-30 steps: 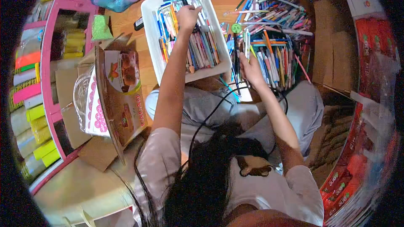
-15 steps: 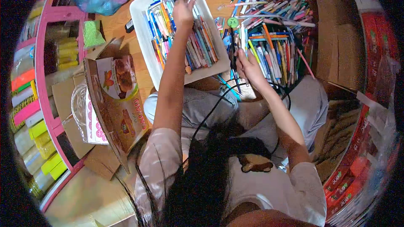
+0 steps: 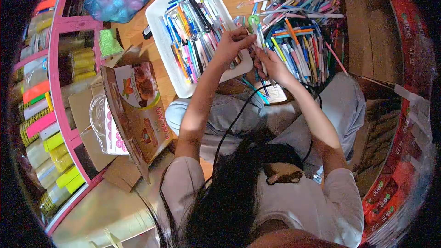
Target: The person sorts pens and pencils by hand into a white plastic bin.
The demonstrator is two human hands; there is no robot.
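Observation:
My right hand (image 3: pixel 274 68) is closed around a few pens (image 3: pixel 258 41), which stick up past its fingers. Thumb and fingers of my left hand (image 3: pixel 233 47) pinch at the upper part of that bunch, over the right rim of a white plastic bin (image 3: pixel 161 57). Inside the bin lie rows of pens and markers (image 3: pixel 195 41) in many colours. Just beyond the bunch shows a round green pen topper (image 3: pixel 253 19). Right of my hands, a dark container (image 3: pixel 317 32) holds more upright pens and markers (image 3: pixel 298 59).
A loose heap of pens (image 3: pixel 303 0) spreads on the wooden floor at the back right. An open cardboard box (image 3: pixel 138 110) stands to the left, near a pink shelf (image 3: pixel 69 73). A black cable (image 3: pixel 229 131) crosses my lap. Red packs (image 3: pixel 381 202) line the right side.
My left hand has come back from the pens in the bin, toward the right, and meets the bunch at my right hand. The right hand stays nearly in place.

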